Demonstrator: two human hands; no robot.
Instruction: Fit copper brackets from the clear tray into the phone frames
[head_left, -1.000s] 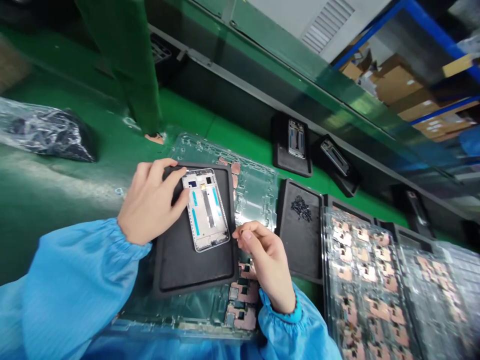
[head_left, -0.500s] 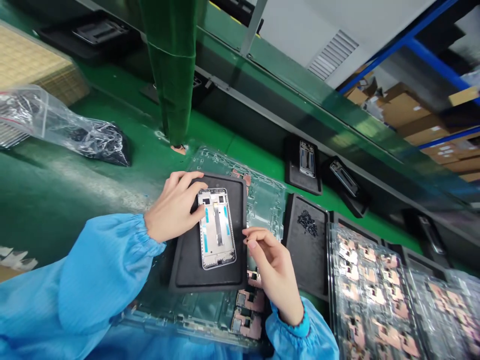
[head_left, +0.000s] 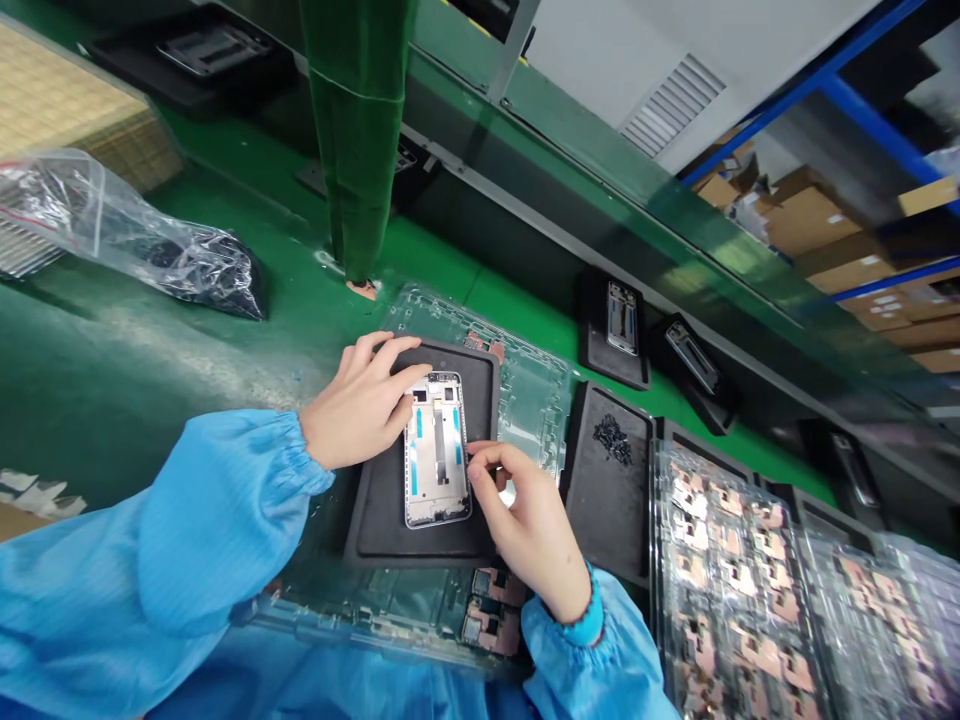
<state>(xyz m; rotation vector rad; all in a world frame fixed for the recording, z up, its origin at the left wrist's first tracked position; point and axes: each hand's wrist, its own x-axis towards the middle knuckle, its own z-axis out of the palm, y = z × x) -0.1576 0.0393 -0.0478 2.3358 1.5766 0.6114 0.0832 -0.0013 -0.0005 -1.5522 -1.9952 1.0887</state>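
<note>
A silver phone frame (head_left: 436,460) with blue strips and a dark centre ribbon lies on a black foam-like tray (head_left: 382,525). At the frame's upper left is my left hand (head_left: 356,405), its thumb and index finger gripping the corner while other fingers reach over the tray's edge. My right hand (head_left: 529,520) is closed in a pinch at the frame's right edge. Whatever sits between those fingertips is too small or hidden to make out. Under the tray is a clear plastic tray (head_left: 525,390) with pinkish parts (head_left: 495,605) in it.
A black tray (head_left: 607,510) with a heap of small black pieces (head_left: 613,440) lies to the right. Beyond it are blister trays (head_left: 720,570) of copper-coloured parts. A plastic bag (head_left: 202,265) lies left, near a green post (head_left: 356,150). Phone frames on trays (head_left: 622,318) line the back.
My right hand has moved left, from the tray's right edge to the phone frame's right side. My left hand stays at the frame's upper left corner.
</note>
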